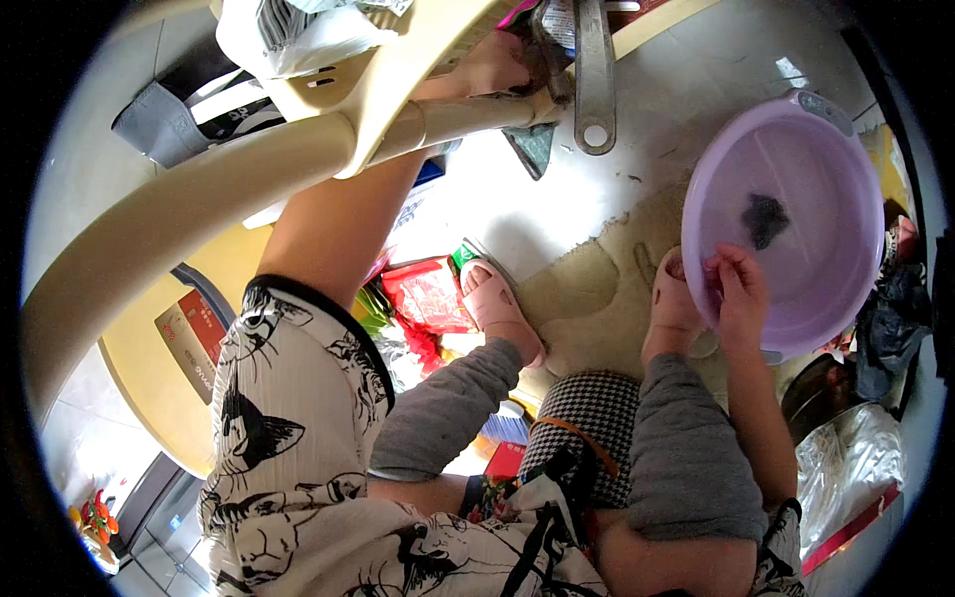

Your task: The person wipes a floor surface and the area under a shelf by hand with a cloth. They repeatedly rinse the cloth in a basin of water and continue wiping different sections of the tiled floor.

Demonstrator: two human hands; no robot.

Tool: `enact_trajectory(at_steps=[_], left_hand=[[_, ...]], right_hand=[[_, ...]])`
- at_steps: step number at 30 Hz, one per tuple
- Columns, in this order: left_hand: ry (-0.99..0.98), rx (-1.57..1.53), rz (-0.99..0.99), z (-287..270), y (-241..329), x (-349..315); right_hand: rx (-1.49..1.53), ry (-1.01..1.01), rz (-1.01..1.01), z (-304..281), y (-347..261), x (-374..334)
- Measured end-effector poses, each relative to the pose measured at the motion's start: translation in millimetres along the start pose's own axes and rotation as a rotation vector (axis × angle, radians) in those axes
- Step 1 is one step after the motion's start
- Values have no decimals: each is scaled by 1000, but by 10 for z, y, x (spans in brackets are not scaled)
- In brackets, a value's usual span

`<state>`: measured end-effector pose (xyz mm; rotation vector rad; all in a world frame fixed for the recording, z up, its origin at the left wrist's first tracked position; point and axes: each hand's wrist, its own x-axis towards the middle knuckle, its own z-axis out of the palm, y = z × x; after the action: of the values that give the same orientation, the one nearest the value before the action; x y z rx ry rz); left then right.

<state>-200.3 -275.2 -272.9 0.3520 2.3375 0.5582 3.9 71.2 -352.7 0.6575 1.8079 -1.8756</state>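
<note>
My right hand [738, 284] is closed on the near-left rim of a light purple plastic basin [831, 298]. A small dark clump [765, 220] lies inside the basin; its kind is unclear. My left arm passes behind a thick beige curved tube [189, 204]. At the far end of it, my left hand [492, 68] touches a dark, crumpled item [545, 55]. The left fingers are hidden there, and I cannot make out a grip. Close by hangs a flat grey metal bar with a hole [595, 85].
Wet grey-brown floor [572, 284] lies between my pink slippers [497, 313]. Red packaging [433, 296] sits beside the left foot. A houndstooth-patterned cushioned thing [587, 428] is between my legs. Black and silver plastic bags [846, 458] lie right of the basin. White plastic bag [298, 45] upper left.
</note>
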Motion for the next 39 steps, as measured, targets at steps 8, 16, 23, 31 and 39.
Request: enact_trajectory(at_steps=[8, 16, 23, 31, 39], left_hand=[[-29, -229, -114, 73, -30, -91], [352, -354, 65, 508, -468, -250], [1080, -1057, -288, 1466, -5, -584], [1316, -1296, -384, 1568, 450, 32], [1243, -1607, -660, 1499, 524, 110]], right_hand=[[146, 11, 55, 27, 1, -5], [167, -12, 71, 100, 1, -2], [160, -22, 67, 92, -41, -11], [170, -19, 11, 1, 30, 23], [214, -13, 71, 56, 88, 8]])
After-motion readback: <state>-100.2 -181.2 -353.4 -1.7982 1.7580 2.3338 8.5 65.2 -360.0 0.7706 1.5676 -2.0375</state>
